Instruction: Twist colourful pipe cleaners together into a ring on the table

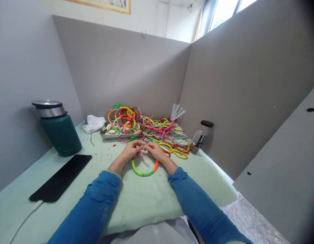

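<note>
A ring of fuzzy pipe cleaner [144, 175], green along the bottom and orange at its right side, lies toward me on the cloth. My left hand [133, 149] and my right hand [155, 150] meet at its far side, fingers pinched close together. Between the fingertips a pink pipe cleaner [143, 155] shows, its loose end hanging inside the ring. Both hands are closed on this pink piece, close to the ring. The fingers cover the exact join and the ring's far edge.
Behind my hands stands a metal tray [121, 136] with shells and finished-looking rings. Beside it lies a heap of pipe cleaners [162, 130]. A green bottle [61, 132] and a phone [60, 178] are at left, a clear jar [201, 137] at right. Grey partitions [126, 61] surround the table.
</note>
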`<state>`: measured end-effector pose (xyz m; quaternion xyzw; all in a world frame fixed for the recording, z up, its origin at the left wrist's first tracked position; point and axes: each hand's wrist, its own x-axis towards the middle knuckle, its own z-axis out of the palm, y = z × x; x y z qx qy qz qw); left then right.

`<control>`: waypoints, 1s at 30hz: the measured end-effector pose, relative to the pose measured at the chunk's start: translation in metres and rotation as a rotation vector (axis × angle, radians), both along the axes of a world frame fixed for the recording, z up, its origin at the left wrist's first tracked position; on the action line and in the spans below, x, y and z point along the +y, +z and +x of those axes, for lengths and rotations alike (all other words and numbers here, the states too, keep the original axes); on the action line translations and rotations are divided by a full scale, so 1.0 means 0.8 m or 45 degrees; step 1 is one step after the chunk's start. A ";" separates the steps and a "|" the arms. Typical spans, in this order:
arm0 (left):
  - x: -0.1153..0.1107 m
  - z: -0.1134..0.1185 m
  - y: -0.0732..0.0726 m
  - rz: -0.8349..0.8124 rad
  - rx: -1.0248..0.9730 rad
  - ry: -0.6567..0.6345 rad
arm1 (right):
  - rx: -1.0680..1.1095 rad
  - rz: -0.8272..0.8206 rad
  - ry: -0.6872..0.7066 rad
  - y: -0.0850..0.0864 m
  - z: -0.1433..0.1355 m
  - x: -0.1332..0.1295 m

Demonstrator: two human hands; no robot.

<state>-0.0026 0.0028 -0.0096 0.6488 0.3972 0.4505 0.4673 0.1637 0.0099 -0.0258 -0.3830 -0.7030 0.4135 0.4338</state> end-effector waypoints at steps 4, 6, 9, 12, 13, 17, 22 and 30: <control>-0.001 0.001 0.001 -0.010 -0.024 -0.022 | 0.004 0.000 0.001 -0.002 0.000 0.003; -0.002 0.002 0.003 -0.003 -0.008 -0.003 | 0.004 -0.007 -0.002 -0.001 0.000 0.002; -0.004 0.005 0.004 0.014 0.016 0.056 | -0.003 -0.024 -0.006 0.003 -0.001 -0.001; -0.002 0.008 0.003 0.034 0.003 0.100 | -0.019 -0.011 -0.018 0.006 -0.001 -0.003; -0.001 0.009 0.002 0.043 -0.009 0.111 | -0.020 -0.003 -0.021 0.006 -0.002 -0.004; 0.003 0.011 0.000 0.073 -0.058 0.153 | 0.010 -0.021 -0.003 0.004 -0.002 -0.002; 0.002 0.010 0.002 0.044 -0.066 0.152 | 0.010 -0.038 0.000 0.004 -0.002 -0.002; 0.004 0.007 -0.002 0.034 0.012 0.311 | 0.029 -0.011 -0.026 0.003 -0.001 -0.002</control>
